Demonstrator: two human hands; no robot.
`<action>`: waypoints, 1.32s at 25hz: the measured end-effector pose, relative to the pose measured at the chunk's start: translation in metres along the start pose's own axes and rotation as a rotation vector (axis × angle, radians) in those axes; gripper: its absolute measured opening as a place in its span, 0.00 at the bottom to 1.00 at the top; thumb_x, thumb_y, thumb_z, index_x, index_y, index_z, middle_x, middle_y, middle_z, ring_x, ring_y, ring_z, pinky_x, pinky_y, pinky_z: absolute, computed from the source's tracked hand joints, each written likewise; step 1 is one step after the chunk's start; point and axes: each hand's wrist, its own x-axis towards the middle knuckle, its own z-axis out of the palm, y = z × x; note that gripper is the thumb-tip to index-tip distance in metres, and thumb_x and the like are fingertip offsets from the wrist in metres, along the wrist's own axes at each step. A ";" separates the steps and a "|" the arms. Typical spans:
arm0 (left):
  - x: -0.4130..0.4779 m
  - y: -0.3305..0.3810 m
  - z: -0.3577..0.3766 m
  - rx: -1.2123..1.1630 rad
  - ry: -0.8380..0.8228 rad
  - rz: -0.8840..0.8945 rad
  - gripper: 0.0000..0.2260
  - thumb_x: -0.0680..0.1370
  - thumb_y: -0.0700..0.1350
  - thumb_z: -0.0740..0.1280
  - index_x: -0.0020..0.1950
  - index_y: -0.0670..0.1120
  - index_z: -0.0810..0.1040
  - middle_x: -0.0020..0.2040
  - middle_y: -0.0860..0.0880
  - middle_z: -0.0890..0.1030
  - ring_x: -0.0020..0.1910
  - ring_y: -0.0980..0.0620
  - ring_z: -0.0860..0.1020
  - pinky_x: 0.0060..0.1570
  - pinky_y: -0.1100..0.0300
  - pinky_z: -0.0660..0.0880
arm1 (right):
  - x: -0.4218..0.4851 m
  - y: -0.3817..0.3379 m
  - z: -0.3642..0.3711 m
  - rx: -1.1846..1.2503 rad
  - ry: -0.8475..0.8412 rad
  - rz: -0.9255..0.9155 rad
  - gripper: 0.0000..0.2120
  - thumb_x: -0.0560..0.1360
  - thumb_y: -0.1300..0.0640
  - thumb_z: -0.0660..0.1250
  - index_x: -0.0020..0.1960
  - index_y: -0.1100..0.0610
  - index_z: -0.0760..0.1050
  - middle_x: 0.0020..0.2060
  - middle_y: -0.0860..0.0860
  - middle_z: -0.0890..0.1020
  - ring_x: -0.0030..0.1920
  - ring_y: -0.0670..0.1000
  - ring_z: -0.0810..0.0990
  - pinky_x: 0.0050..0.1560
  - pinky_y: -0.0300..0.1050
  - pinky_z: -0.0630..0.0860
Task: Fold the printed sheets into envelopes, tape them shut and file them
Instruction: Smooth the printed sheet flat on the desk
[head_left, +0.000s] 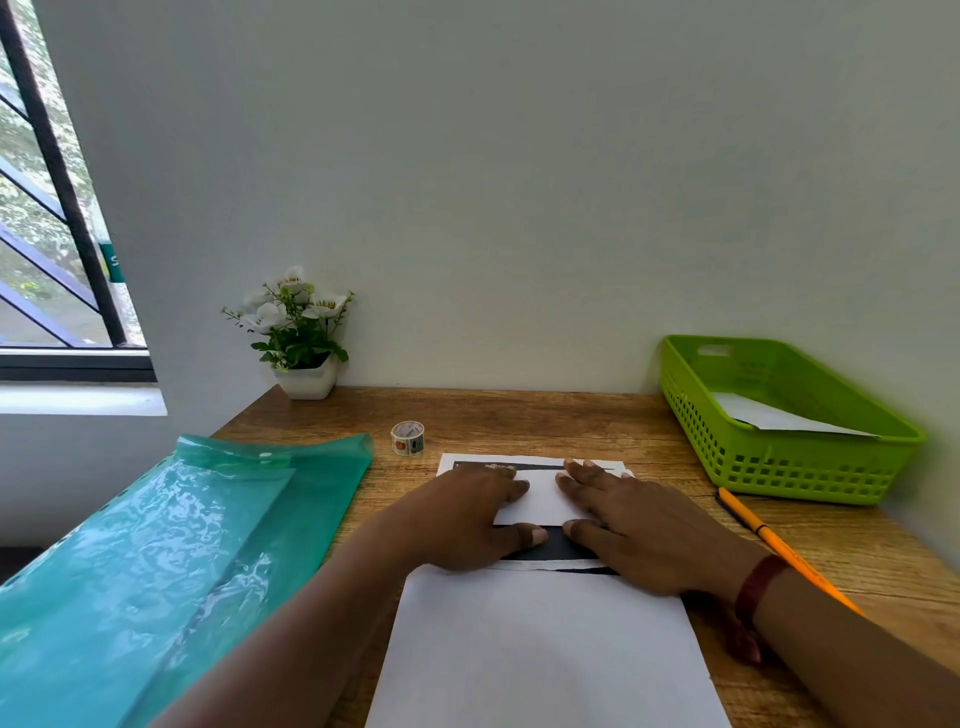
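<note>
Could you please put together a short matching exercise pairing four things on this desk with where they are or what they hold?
1 tape roll
2 pencil
3 plastic folder
4 basket

A at the desk's left edge
B holding a white sheet
C just beyond the left hand
D right of the right hand

Pairs: 1-C, 2-D, 3-A, 4-B

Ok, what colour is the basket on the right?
The basket is bright green with slotted sides; the head view shows it best.
</note>
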 end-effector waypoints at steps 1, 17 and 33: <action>0.000 0.003 0.001 -0.001 0.002 0.007 0.31 0.79 0.65 0.54 0.77 0.50 0.60 0.78 0.49 0.60 0.76 0.50 0.58 0.74 0.53 0.56 | 0.001 0.000 0.001 0.001 0.005 -0.010 0.29 0.80 0.41 0.48 0.78 0.48 0.49 0.78 0.44 0.47 0.77 0.44 0.47 0.75 0.48 0.49; 0.001 0.012 0.021 0.043 -0.099 -0.209 0.32 0.80 0.64 0.41 0.78 0.48 0.35 0.78 0.47 0.36 0.76 0.47 0.35 0.73 0.44 0.36 | 0.007 -0.011 0.015 0.056 -0.141 0.060 0.31 0.80 0.37 0.41 0.77 0.49 0.34 0.77 0.46 0.36 0.75 0.44 0.32 0.75 0.47 0.35; -0.004 -0.019 -0.008 0.048 0.013 -0.248 0.40 0.71 0.73 0.58 0.77 0.54 0.53 0.73 0.44 0.63 0.71 0.41 0.63 0.69 0.42 0.64 | 0.003 0.022 0.004 0.101 -0.034 0.123 0.37 0.76 0.31 0.47 0.78 0.48 0.47 0.77 0.47 0.53 0.76 0.49 0.52 0.76 0.51 0.51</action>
